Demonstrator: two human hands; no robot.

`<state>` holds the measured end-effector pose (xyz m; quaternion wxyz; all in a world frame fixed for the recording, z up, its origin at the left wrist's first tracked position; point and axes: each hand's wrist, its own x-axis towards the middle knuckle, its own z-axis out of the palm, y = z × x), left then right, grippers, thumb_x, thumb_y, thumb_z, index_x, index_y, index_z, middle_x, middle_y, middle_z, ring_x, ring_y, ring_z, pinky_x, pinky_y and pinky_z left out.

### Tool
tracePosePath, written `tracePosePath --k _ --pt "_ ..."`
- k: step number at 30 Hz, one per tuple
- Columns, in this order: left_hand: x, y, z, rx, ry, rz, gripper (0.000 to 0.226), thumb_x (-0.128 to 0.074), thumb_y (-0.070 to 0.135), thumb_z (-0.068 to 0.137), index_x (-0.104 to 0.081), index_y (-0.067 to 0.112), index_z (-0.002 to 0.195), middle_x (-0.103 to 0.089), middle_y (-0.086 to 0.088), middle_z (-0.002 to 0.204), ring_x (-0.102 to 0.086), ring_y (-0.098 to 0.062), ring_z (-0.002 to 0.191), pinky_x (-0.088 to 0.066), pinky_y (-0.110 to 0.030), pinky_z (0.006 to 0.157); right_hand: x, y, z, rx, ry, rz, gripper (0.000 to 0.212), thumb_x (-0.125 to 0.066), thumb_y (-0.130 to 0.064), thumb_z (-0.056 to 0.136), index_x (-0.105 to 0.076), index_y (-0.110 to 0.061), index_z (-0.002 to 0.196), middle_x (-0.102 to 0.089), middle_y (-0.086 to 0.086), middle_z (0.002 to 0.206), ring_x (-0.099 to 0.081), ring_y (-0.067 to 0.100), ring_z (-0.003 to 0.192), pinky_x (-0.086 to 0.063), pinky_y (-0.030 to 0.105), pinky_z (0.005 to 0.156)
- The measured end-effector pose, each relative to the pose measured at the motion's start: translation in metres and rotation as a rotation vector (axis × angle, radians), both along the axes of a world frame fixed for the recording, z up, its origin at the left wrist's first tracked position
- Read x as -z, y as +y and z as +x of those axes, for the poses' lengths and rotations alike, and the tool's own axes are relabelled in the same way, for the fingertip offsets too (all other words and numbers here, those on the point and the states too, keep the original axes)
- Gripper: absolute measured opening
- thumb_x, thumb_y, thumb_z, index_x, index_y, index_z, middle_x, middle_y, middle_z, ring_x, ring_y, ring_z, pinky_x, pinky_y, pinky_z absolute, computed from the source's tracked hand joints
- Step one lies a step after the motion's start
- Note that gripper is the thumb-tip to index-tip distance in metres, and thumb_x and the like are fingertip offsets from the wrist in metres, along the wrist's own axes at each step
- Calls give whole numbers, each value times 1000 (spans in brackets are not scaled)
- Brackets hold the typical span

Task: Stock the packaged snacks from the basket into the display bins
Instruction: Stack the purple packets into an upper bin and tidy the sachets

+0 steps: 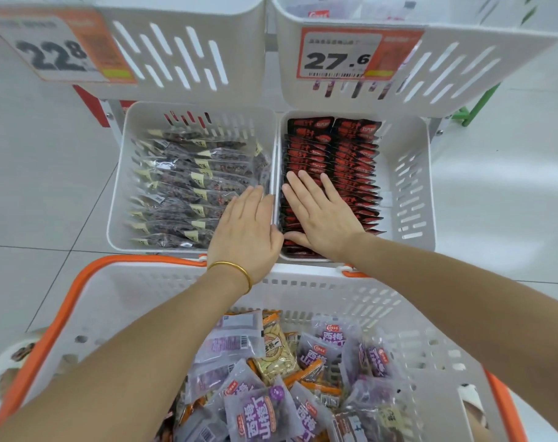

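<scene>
A white basket with an orange rim (pixel 64 307) stands in front of me, holding several purple, yellow and orange snack packets (pixel 265 406). Beyond it are two white display bins. The left bin (pixel 118 193) holds rows of clear packets with dark contents (pixel 182 186). The right bin (pixel 421 186) holds two rows of red-and-black packets (pixel 351 161). My left hand (pixel 247 231), with a gold bangle at the wrist, lies flat over the near right corner of the left bin. My right hand (pixel 319 212) presses flat with straight fingers on the red-and-black packets. Neither hand holds a packet.
Two more white slotted bins sit on the upper tier, with price tags reading 22.8 (pixel 54 49) and 27.6 (pixel 341 55). Pale floor tiles surround the rack. A green frame (pixel 472 106) shows at the right behind the bins.
</scene>
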<state>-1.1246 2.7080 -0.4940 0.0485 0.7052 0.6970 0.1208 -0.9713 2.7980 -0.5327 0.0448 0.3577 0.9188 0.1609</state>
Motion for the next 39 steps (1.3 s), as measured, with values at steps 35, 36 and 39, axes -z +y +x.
tracePosePath --k 35,36,39 --pt "-86 -196 -74 -50 -44 -591 41 -41 30 96 -40 15 134 -11 -6 154 -7 -22 141 -25 -39 112 55 -223 -106 213 39 -595 89 -64 -49 78 -16 -18 147 -21 6 151 -16 33 141 -29 49 109" --pt "-88 -194 -74 -52 -50 -581 41 -42 31 96 -40 15 134 -11 -6 154 -7 -22 141 -23 -38 112 58 -225 -102 198 86 -554 78 -61 -43 82 -23 -16 145 -25 6 151 -21 32 140 -34 48 106" --pt "-92 -191 -74 -67 -68 -560 42 -42 30 96 -40 16 135 -15 -7 152 -10 -23 140 -20 -38 112 63 -229 -89 136 268 -474 54 -68 -30 81 -53 -9 128 -50 10 138 -47 34 126 -51 48 87"
